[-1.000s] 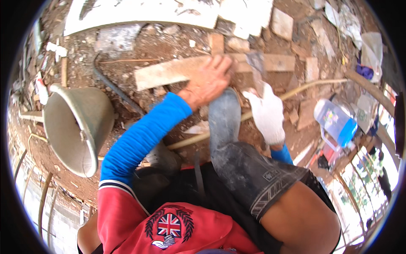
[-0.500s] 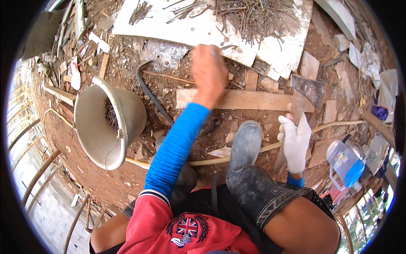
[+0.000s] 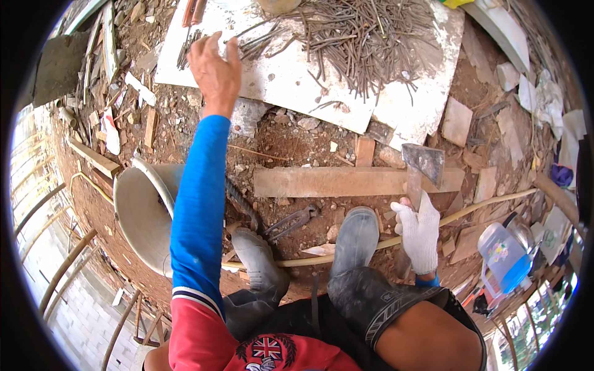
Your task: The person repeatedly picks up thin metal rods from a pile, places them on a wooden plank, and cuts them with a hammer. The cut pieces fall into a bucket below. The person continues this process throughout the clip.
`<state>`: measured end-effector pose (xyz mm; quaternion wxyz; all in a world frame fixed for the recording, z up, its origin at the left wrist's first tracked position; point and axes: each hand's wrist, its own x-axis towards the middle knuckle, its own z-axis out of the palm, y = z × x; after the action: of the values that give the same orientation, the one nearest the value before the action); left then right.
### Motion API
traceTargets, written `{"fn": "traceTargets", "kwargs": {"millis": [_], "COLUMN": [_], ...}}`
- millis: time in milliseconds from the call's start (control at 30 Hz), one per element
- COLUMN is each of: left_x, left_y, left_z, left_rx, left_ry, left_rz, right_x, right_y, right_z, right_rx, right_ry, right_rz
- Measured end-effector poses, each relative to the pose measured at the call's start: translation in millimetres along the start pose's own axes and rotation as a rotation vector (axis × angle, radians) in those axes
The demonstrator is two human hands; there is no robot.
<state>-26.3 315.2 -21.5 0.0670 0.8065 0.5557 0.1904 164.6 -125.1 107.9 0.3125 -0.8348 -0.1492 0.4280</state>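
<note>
On the left, a grey bucket is lying tipped over beyond the blue sleeve. Farther out, some thin metal rods are lying on the left part of a white board, their long axes running mostly away from the person. The bare left hand is hovering just beside them, fingers spread and bent, with nothing visible in its grip; whether a fingertip is touching a rod, I cannot tell. The red shirt is showing a flag emblem. Nearer the middle, pincers are resting on the soil, handles pointing toward the left boot. A wooden plank is stretching sideways. Farther right, the gloved right hand is closing around a hatchet, whose handle is pointing away from the person, head at the far end. Rightmost, a clear-and-blue jug is displaying a flower print.
</note>
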Motion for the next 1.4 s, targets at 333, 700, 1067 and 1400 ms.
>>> {"fn": "traceTargets", "kwargs": {"millis": [333,700,1067,1400], "left_x": [-71,-10,-9,4], "left_y": [114,85,121,100], "left_z": [27,29,27,29], "left_rx": [-0.392,-0.098,-0.264,-0.291], "left_ry": [0.017,-0.011,0.014,0.0], "left_rz": [0.12,0.22,0.267,0.277], "right_x": [19,20,19,23], "right_y": [-14,-18,-19,-26], "right_z": [3,8,5,5], "right_rx": [-0.044,-0.021,-0.106,-0.102], "right_ry": [-0.066,-0.012,-0.021,-0.046], "right_rz": [-0.011,-0.034,0.005,0.001]}}
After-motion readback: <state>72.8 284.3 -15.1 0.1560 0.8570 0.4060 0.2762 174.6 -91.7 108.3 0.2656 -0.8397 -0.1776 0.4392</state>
